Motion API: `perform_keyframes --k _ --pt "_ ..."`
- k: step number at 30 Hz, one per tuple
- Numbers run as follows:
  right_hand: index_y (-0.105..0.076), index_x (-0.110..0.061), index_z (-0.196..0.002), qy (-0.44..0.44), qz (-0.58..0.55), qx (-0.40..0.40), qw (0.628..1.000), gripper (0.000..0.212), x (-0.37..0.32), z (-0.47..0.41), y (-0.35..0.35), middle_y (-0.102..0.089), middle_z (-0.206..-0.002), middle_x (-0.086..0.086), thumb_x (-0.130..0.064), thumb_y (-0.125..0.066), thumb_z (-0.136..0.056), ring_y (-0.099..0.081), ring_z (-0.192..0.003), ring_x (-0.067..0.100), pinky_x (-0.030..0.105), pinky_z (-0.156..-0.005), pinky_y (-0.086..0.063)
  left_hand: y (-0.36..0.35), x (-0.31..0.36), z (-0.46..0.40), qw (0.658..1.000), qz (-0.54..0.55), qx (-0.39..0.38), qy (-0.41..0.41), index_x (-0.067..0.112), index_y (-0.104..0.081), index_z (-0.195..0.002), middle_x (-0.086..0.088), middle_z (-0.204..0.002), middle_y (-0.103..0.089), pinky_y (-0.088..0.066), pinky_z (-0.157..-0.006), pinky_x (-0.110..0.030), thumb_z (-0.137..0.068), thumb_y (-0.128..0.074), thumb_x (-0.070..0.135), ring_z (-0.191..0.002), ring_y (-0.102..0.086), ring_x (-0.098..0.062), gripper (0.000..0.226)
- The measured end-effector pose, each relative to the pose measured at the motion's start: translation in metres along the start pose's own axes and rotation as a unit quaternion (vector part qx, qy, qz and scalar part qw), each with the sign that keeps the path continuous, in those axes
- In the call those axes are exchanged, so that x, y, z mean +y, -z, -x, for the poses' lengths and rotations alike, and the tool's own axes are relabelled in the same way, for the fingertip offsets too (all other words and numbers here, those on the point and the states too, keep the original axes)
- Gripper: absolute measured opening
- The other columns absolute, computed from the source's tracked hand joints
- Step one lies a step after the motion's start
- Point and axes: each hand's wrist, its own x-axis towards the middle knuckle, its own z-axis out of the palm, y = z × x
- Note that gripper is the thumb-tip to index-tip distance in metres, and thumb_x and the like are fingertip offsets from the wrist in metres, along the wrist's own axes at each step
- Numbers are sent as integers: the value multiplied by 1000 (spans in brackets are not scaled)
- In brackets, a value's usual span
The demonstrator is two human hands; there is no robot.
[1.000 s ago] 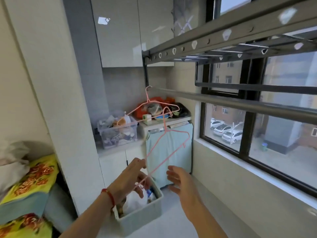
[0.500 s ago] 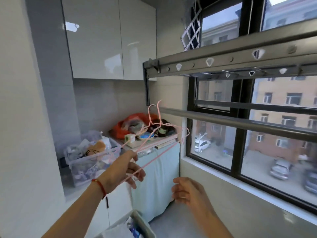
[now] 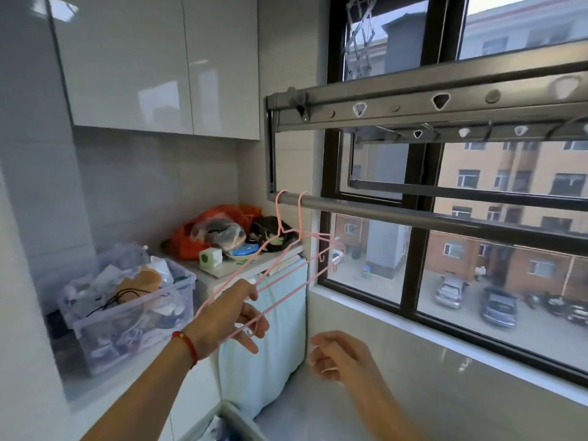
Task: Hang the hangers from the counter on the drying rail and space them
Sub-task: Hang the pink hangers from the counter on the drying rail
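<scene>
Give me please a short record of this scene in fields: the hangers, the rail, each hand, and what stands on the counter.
hangers: two thin pink wire hangers, both hooks over the rail's left end, close together
rail: round grey metal drying rail, in front of the window
left hand: fingers hold the hangers' lower ends
right hand: holds nothing, fingers loosely curled
counter: clear plastic storage box, orange plastic bag

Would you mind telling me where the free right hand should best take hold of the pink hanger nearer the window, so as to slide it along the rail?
Probably pinch the neck of the window-side hanger just below its hook, coming in from the right, from under the rail. The right hand is empty; the left hand holds the lower bars.
</scene>
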Motion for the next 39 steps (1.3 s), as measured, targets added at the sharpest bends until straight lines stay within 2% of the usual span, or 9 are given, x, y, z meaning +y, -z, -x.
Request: perform_keyframes --k 11,16,24,26,28,30,31,35,39 --pt "-75 -11 -97 -13 54 -19 998 21 12 4 4 -75 -87 14 -7 -53 -98 -69 -71 22 33 -71 -55 1 0 -2 1000 -12 7 19 8 -49 -103 -36 -94 -72 -61 -76 -59 -98 -44 33 -83 -69 -44 26" --pt "-75 -9 -97 -18 52 -18 998 21 16 8 6 -75 -86 14 -6 -54 -98 -69 -71 23 34 -71 -54 1 1 4 999 -24 14 18 8 -56 -116 -30 -97 -75 -60 -85 -61 -102 -46 37 -102 -70 -49 34" --pt "-75 -11 -96 -19 52 -18 998 22 26 15 6 -75 -85 13 -8 -54 -99 -71 -74 25 35 -73 -55 7 -4 33 982 -151 92 -58 30 -57 -117 -14 -110 -71 -62 -82 -48 -102 -47 52 -97 -68 -26 28" --pt "-75 -12 -97 -19 52 -19 998 22 28 18 7 -75 -85 12 -8 -54 -99 -71 -76 24 34 -74 -56 14 -10 50 931 -302 164 -125 29 -57 -114 -11 -101 -71 -57 -79 -44 -101 -47 50 -87 -65 -22 27" --pt "-75 -11 -98 -19 55 -16 998 21 30 21 9 -75 -86 12 -8 -54 -99 -71 -77 24 35 -75 -56 18 -14 69 823 -431 295 -223 19 -59 -116 -7 -103 -68 -55 -80 -44 -101 -50 42 -91 -62 -25 28" --pt "-74 -10 -100 -17 56 -13 998 20 31 27 12 -75 -87 13 -8 -54 -99 -71 -77 24 38 -79 -57 6 -13 87 742 -447 375 -329 10 -61 -109 -7 -101 -64 -51 -79 -44 -98 -50 34 -93 -56 -27 28" --pt "-74 -9 -100 -16 58 -6 998 20 32 30 15 -75 -88 13 -8 -54 -99 -70 -78 24 41 -81 -57 -4 -14 92 735 -424 381 -366 8 -62 -105 -6 -98 -63 -48 -78 -41 -95 -49 33 -92 -55 -26 30" --pt "-73 -24 -98 9 135 43 990 19 38 47 28 -75 -94 -3 -14 -57 -98 -70 -88 13 37 -86 -58 -67 -27 95 838 -249 268 -405 14 -64 -101 3 -100 -66 -44 -83 -26 -90 -49 33 -93 -59 -16 27" --pt "-66 -31 -106 59 225 94 968 20 42 75 59 -68 -100 -14 -16 -62 -94 -63 -93 -1 22 -85 -54 -146 -59 96 939 -83 151 -299 22 -65 -94 11 -95 -70 -54 -84 -28 -94 -59 16 -95 -67 -13 9"
